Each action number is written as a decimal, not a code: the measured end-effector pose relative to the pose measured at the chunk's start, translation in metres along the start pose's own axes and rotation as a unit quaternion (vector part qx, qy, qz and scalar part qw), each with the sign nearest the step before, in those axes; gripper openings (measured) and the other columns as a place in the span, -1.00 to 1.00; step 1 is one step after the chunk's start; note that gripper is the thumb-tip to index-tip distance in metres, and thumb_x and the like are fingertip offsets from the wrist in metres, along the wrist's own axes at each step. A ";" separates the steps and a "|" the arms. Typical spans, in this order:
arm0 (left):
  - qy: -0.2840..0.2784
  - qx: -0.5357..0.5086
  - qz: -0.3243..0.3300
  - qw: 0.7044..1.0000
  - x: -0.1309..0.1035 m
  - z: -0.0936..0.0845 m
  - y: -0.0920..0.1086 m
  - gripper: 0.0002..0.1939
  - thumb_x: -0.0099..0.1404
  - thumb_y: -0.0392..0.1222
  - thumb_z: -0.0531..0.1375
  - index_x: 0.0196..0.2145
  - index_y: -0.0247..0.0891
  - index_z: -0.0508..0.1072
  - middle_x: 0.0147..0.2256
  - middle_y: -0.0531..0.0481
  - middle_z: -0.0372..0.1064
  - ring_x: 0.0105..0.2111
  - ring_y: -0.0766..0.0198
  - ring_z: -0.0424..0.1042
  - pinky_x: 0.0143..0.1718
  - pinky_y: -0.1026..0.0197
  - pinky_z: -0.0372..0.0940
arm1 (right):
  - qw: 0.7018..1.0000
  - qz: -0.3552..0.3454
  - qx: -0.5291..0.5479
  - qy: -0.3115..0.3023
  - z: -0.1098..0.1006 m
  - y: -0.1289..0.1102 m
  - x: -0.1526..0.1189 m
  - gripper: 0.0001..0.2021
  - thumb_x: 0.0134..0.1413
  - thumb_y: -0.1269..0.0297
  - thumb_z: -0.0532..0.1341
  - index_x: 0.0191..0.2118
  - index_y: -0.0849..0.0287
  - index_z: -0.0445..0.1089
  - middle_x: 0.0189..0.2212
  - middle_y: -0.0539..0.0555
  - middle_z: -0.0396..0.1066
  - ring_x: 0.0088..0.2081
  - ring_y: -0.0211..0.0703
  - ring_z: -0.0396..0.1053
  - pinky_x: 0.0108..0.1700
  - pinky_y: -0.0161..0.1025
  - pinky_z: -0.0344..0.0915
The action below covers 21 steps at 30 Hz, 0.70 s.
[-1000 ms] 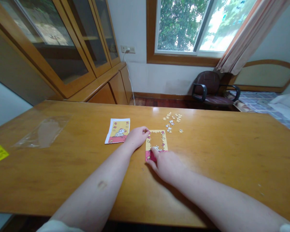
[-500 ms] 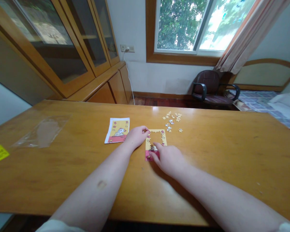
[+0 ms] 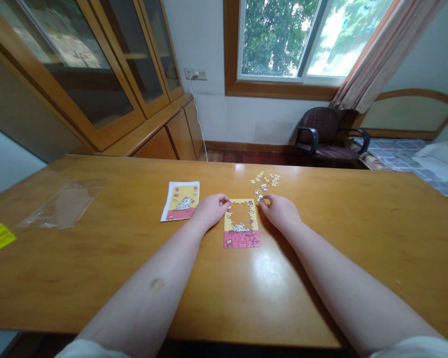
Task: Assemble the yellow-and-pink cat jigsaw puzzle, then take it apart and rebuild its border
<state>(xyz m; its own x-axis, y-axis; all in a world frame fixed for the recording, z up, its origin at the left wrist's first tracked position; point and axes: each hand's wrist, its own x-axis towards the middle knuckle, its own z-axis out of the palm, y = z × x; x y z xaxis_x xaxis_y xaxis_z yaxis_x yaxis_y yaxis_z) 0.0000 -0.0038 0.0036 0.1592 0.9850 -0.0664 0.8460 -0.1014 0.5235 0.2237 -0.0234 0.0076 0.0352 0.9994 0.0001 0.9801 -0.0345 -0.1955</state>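
Your left hand [image 3: 211,213] was at the top left corner of the puzzle [image 3: 242,240], with its fingers bent. I can't tell if they pinched the edge. The puzzle lay flat on the table [image 3: 127,278] between your hands, pink at the bottom, with a big hole in the middle. Your right hand [image 3: 282,213] had its thumb and finger by a white puzzle piece [image 3: 260,197], but I can't tell if they squeezed it. More loose pieces [image 3: 274,179] lay just past it. The picture card [image 3: 181,201] was left of the puzzle.
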 end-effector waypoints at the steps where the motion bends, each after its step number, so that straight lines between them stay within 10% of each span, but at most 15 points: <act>1: 0.000 0.000 0.001 1.000 0.000 0.000 0.000 -0.76 0.23 -0.04 0.10 -0.26 -0.09 0.53 -0.28 0.01 0.51 -0.28 0.16 0.43 -0.32 0.21 0.22 | 1.000 0.000 0.004 -0.004 0.001 0.000 0.001 -0.62 0.18 0.01 0.05 -0.07 0.07 0.45 -0.23 0.14 0.53 -0.18 0.00 0.46 -0.23 -0.19 0.26; 21: -0.002 0.001 0.000 1.000 0.002 0.001 -0.002 -0.75 0.22 -0.03 0.10 -0.25 -0.10 0.52 -0.33 0.03 0.49 -0.35 0.20 0.40 -0.40 0.24 0.14 | 0.997 0.016 0.068 -0.019 -0.003 0.002 0.000 -0.83 0.08 0.25 0.14 -0.29 0.13 0.45 -0.28 0.14 0.51 -0.23 -0.07 0.41 -0.25 -0.24 0.23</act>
<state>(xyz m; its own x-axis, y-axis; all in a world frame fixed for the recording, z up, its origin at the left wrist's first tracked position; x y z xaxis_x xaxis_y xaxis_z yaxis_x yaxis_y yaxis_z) -0.0009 -0.0017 0.0010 0.1617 0.9844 -0.0695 0.8466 -0.1022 0.5223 0.2265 -0.0237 0.0101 0.0563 0.9974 -0.0441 0.9430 -0.0677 -0.3260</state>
